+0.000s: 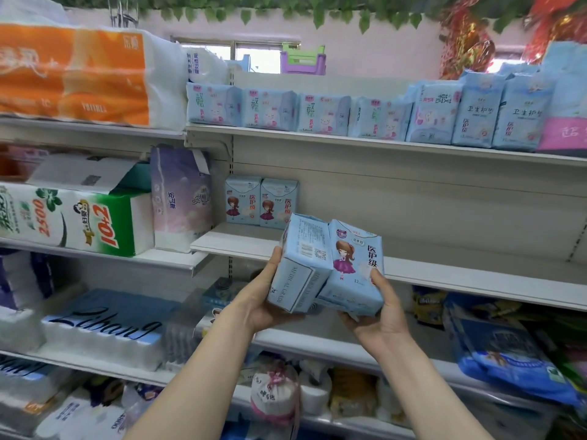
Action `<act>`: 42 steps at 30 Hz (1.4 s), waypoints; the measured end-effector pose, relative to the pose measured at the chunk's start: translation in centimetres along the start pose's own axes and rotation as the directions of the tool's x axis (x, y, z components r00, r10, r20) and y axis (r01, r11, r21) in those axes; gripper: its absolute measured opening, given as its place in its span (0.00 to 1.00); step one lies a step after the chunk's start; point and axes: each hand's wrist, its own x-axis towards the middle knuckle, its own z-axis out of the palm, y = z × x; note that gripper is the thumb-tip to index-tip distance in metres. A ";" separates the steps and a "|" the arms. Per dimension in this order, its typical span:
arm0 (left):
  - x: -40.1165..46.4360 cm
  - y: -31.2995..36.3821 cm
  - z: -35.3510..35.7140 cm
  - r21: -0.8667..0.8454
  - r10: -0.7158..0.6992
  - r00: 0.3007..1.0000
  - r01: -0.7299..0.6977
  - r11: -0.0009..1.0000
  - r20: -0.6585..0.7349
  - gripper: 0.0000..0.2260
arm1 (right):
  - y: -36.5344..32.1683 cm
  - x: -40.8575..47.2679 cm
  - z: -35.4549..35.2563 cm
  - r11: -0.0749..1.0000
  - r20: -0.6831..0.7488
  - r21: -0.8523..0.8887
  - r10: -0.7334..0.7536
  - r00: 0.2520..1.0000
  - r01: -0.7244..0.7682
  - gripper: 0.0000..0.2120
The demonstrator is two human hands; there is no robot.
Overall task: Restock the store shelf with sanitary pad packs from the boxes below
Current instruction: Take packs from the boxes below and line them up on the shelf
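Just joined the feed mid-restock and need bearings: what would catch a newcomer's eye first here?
Two light-blue sanitary pad packs held up at centre, the left hand and right hand gripping them. Behind them, the middle shelf holds only two matching packs at its left end. At upper left lies a big orange tissue bundle.

middle shelf (444,249): open right | two shelved packs (261,201) block left (rear)

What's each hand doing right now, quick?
Left hand: grips the left pad pack from below and behind.
Right hand: holds the right pad pack, thumb on its front.
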 end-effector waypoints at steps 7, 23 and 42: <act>0.2 -0.3 0.5 -0.130 0.050 0.997 -0.041 0.991 0.064 0.29 | -0.8 -0.1 -0.7 0.998 -0.026 -0.040 -0.053 0.998 0.052 0.13; 2.3 -0.2 0.1 0.015 0.340 0.902 -0.348 0.937 -0.267 0.27 | -1.7 0.0 0.0 0.995 -0.071 -0.066 -0.083 0.994 0.079 0.06; 3.4 1.9 3.1 -0.323 0.337 0.802 -0.529 0.785 -0.493 0.41 | -1.9 0.3 1.1 0.995 -0.030 -0.011 -0.098 0.995 0.098 0.09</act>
